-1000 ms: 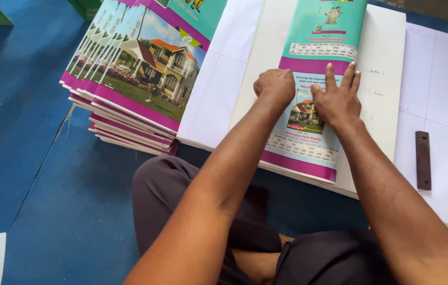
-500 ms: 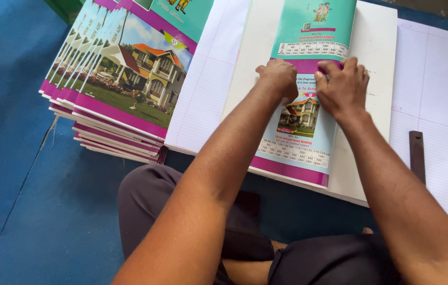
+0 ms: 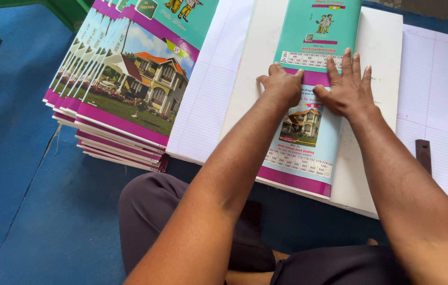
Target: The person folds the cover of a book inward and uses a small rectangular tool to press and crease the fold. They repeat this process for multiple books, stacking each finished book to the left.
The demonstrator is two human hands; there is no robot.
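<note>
Both hands press on a teal-and-magenta printed cover point(image 3: 308, 105) lying on a white board point(image 3: 377, 79). The left hand point(image 3: 282, 84) is curled into a loose fist, knuckles down on the cover; the right hand point(image 3: 346, 87) lies flat beside it, fingers spread wide — neither grips anything. Ruled white sheets point(image 3: 208, 95) lie under the board. A fanned stack of notebooks point(image 3: 123, 89) sits to the left, and a dark strip — perhaps a ruler point(image 3: 423, 154) — to the right.
</note>
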